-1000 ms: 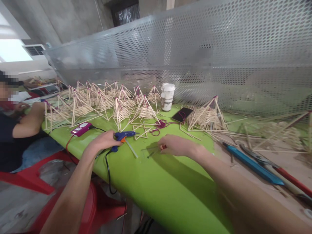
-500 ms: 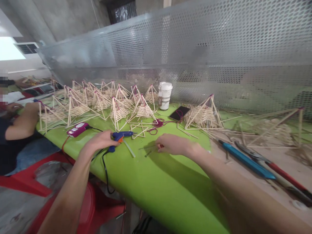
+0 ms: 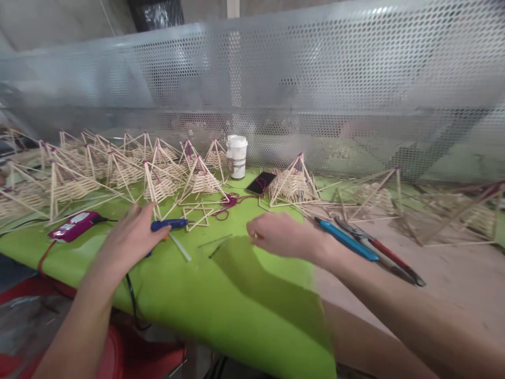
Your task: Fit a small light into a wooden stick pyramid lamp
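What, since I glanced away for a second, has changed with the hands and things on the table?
The view has turned right. The right hand has moved rightward, away from the thin rods. The left hand has opened wider at the glue gun; whether it has let go is unclear. The glue gun, cup and phone look unmoved.

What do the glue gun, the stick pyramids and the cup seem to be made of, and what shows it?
Glue gun: probably hard plastic, smooth and mostly blue.
Stick pyramids: apparently bare wood or bamboo, by their pale, matt, straight sticks.
Cup: perhaps coated paper, judging by its printed white side.
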`<move>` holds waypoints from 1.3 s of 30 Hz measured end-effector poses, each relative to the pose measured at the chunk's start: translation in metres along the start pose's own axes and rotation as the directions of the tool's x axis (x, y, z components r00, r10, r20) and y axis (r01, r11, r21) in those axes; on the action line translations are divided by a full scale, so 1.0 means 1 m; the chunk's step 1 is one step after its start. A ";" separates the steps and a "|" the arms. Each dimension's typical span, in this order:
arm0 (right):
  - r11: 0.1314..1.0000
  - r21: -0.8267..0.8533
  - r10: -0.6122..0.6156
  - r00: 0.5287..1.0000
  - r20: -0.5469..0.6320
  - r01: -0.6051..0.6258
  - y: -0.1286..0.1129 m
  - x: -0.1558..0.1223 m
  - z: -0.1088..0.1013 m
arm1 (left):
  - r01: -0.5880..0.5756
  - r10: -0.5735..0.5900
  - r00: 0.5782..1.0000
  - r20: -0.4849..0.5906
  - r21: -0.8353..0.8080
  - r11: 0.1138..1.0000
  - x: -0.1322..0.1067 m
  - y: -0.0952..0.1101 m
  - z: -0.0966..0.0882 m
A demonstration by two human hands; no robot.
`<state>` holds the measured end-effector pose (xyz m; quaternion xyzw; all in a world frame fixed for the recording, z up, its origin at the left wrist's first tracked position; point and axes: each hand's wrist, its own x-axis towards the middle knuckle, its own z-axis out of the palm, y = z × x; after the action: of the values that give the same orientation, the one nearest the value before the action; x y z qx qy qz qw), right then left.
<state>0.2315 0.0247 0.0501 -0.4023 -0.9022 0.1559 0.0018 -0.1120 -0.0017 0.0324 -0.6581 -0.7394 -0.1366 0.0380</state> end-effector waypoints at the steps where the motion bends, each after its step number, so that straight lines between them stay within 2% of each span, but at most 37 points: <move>1: 0.999 -0.038 0.037 0.997 -0.064 -0.039 0.009 0.012 -0.016 | -0.009 0.008 1.000 -0.024 -0.041 0.999 -0.007 0.020 -0.001; 3: 0.990 -0.069 0.105 0.968 -0.229 -0.124 0.028 0.047 -0.052 | -0.088 0.084 0.996 -0.026 -0.204 0.975 -0.025 0.062 0.005; 5: 0.976 -0.097 0.147 0.916 -0.374 -0.196 0.046 0.089 -0.090 | -0.192 0.195 0.980 -0.027 -0.335 0.922 -0.045 0.097 0.025; 7: 0.964 -0.115 0.156 0.861 -0.484 -0.239 0.063 0.131 -0.120 | -0.272 0.285 0.958 -0.027 -0.401 0.875 -0.062 0.118 0.051; 9: 0.960 -0.120 0.161 0.848 -0.505 -0.253 0.077 0.167 -0.140 | -0.312 0.312 0.948 -0.068 -0.404 0.860 -0.072 0.123 0.074; 11: 0.959 -0.113 0.172 0.854 -0.490 -0.258 0.087 0.196 -0.149 | -0.330 0.307 0.944 -0.124 -0.413 0.849 -0.074 0.119 0.089; 14: 0.960 -0.071 0.211 0.866 -0.454 -0.271 0.099 0.224 -0.150 | -0.337 0.303 0.941 -0.149 -0.443 0.831 -0.070 0.112 0.094; 19: 0.942 0.035 0.317 0.851 -0.419 -0.334 0.112 0.240 -0.138 | -0.316 0.316 0.945 -0.081 -0.471 0.824 -0.067 0.113 0.092; 22: 0.941 0.061 0.323 0.833 -0.450 -0.332 0.110 0.235 -0.132 | -0.296 0.312 0.949 -0.046 -0.475 0.829 -0.067 0.115 0.091; 25: 0.945 0.073 0.307 0.793 -0.526 -0.317 0.099 0.221 -0.131 | -0.272 0.294 0.955 -0.032 -0.486 0.831 -0.066 0.114 0.093; 29: 0.965 0.058 0.235 0.747 -0.622 -0.255 0.074 0.184 -0.137 | -0.240 0.277 0.961 -0.006 -0.520 0.820 -0.065 0.113 0.098; 31: 0.974 0.046 0.198 0.740 -0.643 -0.221 0.062 0.157 -0.137 | -0.237 0.255 0.966 -0.048 -0.560 0.794 -0.064 0.114 0.096; 33: 0.979 0.057 0.184 0.737 -0.650 -0.195 0.047 0.125 -0.129 | -0.254 0.187 0.967 -0.173 -0.604 0.755 -0.061 0.116 0.087; 35: 0.983 0.144 0.181 0.743 -0.644 -0.114 0.029 0.090 -0.114 | -0.268 0.079 0.949 -0.307 -0.647 0.713 -0.056 0.121 0.069; 37: 0.975 0.217 0.168 0.775 -0.609 -0.041 0.005 0.056 -0.093 | -0.233 0.035 0.959 -0.283 -0.708 0.667 -0.049 0.128 0.050; 39: 0.975 0.222 0.145 0.790 -0.596 -0.011 -0.020 0.025 -0.069 | -0.162 0.025 0.984 -0.177 -0.819 0.550 -0.043 0.139 0.034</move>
<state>0.2086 0.0498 0.1183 -0.4655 -0.8149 0.1110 0.3270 0.0342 -0.0208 0.0110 -0.6249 -0.5464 -0.5140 -0.2162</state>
